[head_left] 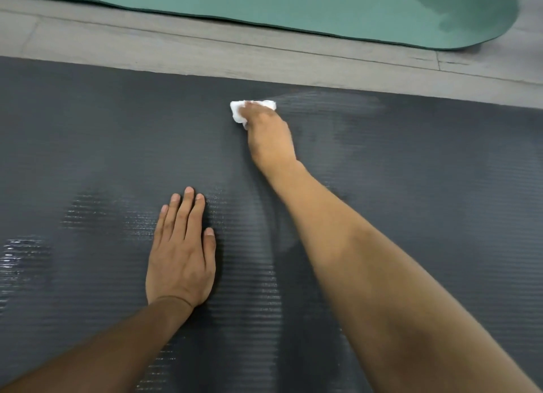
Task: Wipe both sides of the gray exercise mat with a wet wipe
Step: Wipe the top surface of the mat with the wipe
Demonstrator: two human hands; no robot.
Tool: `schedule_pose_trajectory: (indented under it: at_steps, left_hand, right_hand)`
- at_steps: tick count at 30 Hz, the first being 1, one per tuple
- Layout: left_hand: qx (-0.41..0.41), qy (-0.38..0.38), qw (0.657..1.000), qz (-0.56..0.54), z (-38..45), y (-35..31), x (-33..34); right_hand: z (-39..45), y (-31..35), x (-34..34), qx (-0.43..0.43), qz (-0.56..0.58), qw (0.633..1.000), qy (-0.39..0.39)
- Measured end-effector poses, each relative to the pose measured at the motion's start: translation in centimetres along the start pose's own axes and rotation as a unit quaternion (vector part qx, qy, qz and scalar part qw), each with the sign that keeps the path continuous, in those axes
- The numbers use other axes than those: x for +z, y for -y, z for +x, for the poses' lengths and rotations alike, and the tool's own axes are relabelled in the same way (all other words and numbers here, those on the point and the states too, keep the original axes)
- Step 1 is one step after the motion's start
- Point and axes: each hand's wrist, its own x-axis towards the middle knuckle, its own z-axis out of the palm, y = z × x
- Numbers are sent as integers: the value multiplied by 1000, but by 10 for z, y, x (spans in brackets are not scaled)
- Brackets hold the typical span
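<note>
Head view shows the right hand (pixel 269 134) pinching a wet wipe (pixel 238 110) near the far edge of the gray mat (pixel 426 187), while the left hand (pixel 180 254) lies flat with straight fingers.

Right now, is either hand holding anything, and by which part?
The right hand presses the wet wipe onto the gray mat, fingers over its middle. The left hand holds nothing.

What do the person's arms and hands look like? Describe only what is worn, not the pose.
Both forearms are bare, with no sleeves in view. The left hand and right hand wear no gloves, rings or watch. A thin line circles the left wrist; whether it is a band or a crease cannot be told.
</note>
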Motion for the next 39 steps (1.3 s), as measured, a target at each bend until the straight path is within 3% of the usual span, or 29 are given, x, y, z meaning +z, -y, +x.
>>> schedule_pose_trajectory:
  at_steps: [3,5,8,11,13,15,18,20,23,25,27,30,33,35,37,39]
  left_hand:
    - [2,-2,1000,0,0,1,0]
    - [2,-5,1000,0,0,0,1]
    - [1,-15,1000,-2,0,0,1]
    - [1,-16,1000,-2,0,0,2]
    - [1,-14,1000,0,0,0,2]
    - [2,-12,1000,1,0,0,2]
    - [4,-8,1000,-8,0,2,1]
    - [4,-10,1000,-15,0,2,1]
    - [4,-15,1000,-17,-1,1,2]
    - [4,-19,1000,-16,-1,0,2]
    - [5,-22,1000,-15,0,-1,2]
    - [-1,-22,1000,-18,0,-1,3]
    - [2,-26,999,-23,0,-1,1]
    - [6,-29,999,-23,0,0,1]
    - [6,-33,999,-25,0,1,1]
    - [4,-35,999,-27,0,0,2]
  right_hand:
    - [-5,-29,-12,-23,-13,1000,-10]
    - [-20,-74,-41,65,-28,994,-85]
    - [-52,-111,-82,245,2,952,-185]
    - [-44,-86,-69,300,28,931,-206]
    - [-34,-42,-35,239,47,957,-160]
    - [-33,7,4,101,30,992,-66]
    - [-37,32,26,-43,-34,998,21]
    - [-38,1,9,-40,-44,998,-5]
    - [-64,-77,-46,129,-110,981,-91]
    - [-85,-105,-82,268,-28,950,-156]
    - [-91,-103,-86,307,6,931,-200]
    - [-78,-50,-43,263,40,951,-160]
    - [-76,20,20,74,17,996,-37]
    - [-78,34,29,-23,-18,1000,9]
    - [-80,7,16,-37,-16,999,5]
    - [-94,-40,-14,43,-7,997,-56]
